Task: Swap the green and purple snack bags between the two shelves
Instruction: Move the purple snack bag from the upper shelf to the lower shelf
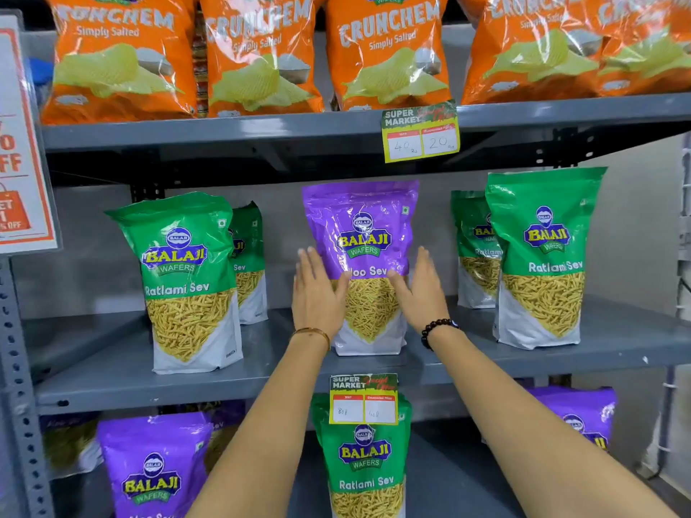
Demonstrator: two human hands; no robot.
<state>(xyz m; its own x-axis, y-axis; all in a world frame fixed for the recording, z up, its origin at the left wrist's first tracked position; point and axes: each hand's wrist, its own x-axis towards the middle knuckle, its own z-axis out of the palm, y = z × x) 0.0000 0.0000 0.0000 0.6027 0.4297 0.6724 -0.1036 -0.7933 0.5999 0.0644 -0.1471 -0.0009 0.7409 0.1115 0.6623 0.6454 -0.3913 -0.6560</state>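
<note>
A purple Aloo Sev bag (361,233) stands upright in the middle of the middle shelf (112,368). My left hand (318,293) lies flat against its left side and my right hand (420,289) against its right side, fingers straight, thumbs across the bag's front. Green Ratlami Sev bags stand on the same shelf: one at the left (183,282) with another behind it (248,263), and one at the right (542,256) with another behind it (473,252). On the lower shelf a green bag (364,465) stands in the middle between purple bags at the left (153,469) and right (583,416).
Orange Crunchem chip bags (385,54) fill the top shelf. Yellow price tags hang on the top shelf edge (420,132) and the middle shelf edge (363,400). A discount sign (18,143) is fixed to the grey upright at the left.
</note>
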